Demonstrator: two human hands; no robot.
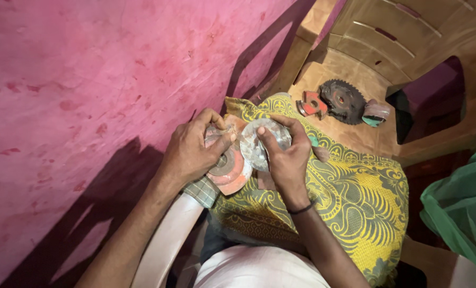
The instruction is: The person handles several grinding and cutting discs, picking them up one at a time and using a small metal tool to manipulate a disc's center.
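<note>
At the centre of the frame, a person's two bare hands work close together over a lap covered with a yellow cloth patterned in dark green [355, 197]. The left hand [192, 152] has its fingers curled shut around the upper edge of a round, flat orange-red abrasive disc with a dark metal hub [229, 169], with a bit of crinkled clear plastic wrap pinched under the thumb. The right hand [286, 154] grips a round, silvery-grey disc in clear plastic wrapping [259, 141], thumb pressed across its face and fingers closed behind it. The two discs touch, the grey one just above and right of the orange one. A thin black band sits on the right wrist.

In the upper right of the frame, a brown plastic chair [435, 122] bears three things on its seat: a dark toothed circular saw blade [343, 100], a red and grey metal block [311, 104] just left of it, and a small rounded pink and teal object [376, 113] just right. A pink painted wall [89, 80] fills the left. Green netting [462, 208] hangs at the lower right.
</note>
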